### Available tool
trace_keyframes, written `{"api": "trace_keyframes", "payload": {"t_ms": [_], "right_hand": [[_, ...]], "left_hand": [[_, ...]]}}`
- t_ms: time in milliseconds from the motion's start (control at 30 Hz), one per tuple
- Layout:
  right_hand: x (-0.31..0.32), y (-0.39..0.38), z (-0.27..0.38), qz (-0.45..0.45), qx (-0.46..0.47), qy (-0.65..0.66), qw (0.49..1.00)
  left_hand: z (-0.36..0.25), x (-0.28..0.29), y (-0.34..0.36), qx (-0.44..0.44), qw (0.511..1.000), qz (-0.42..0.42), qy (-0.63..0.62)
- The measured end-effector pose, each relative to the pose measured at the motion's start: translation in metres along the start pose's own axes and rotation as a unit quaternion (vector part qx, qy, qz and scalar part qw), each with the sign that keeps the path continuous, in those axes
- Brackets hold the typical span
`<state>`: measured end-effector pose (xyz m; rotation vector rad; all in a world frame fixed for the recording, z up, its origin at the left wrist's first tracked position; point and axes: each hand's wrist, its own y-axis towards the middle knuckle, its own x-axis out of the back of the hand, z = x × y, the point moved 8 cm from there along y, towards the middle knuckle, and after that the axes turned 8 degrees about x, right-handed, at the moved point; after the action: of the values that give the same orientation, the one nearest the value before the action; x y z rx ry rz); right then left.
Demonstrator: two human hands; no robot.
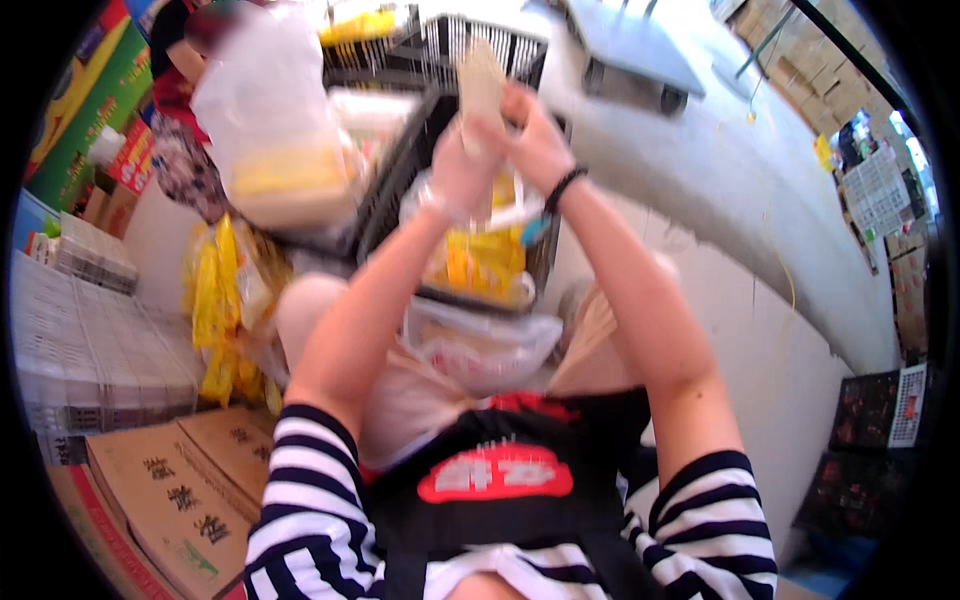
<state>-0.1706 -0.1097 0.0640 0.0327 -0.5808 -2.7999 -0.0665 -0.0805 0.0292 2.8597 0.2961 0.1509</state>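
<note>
In front of me, above a black plastic crate (pixel 385 190), both my hands are raised close together. My left hand (pixel 465 165) is closed on the lower end of a long, flat, beige piece (pixel 483 80); blur hides its exact kind. Something clear and crinkled, like a thin plastic glove, shows around the left wrist. My right hand (pixel 540 145), with a dark bracelet on its wrist, has its fingers bent against the same piece's right side. Yellow packets (pixel 480 265) lie in the crate beneath my hands. Between my knees sits a white plastic bag (pixel 485 340).
A large clear bag (pixel 285 170) with yellowish contents stands left of the crate, beside another person. Yellow bags (pixel 225 300) hang nearby. White baskets (pixel 100 340) and cardboard boxes (pixel 180 490) are stacked at left. A flat trolley (pixel 635 45) stands beyond on the floor.
</note>
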Motion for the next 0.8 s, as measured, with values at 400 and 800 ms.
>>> {"api": "trace_keyframes", "payload": {"t_ms": [400, 800], "right_hand": [[-0.066, -0.097, -0.103, -0.105, -0.236, 0.706, 0.660], [-0.068, -0.097, -0.113, -0.079, -0.200, 0.766, 0.606]], "left_hand": [[-0.036, 0.008, -0.014, 0.025, 0.996, 0.049, -0.071], [-0.023, -0.013, -0.020, 0.037, 0.986, 0.110, -0.120]]}}
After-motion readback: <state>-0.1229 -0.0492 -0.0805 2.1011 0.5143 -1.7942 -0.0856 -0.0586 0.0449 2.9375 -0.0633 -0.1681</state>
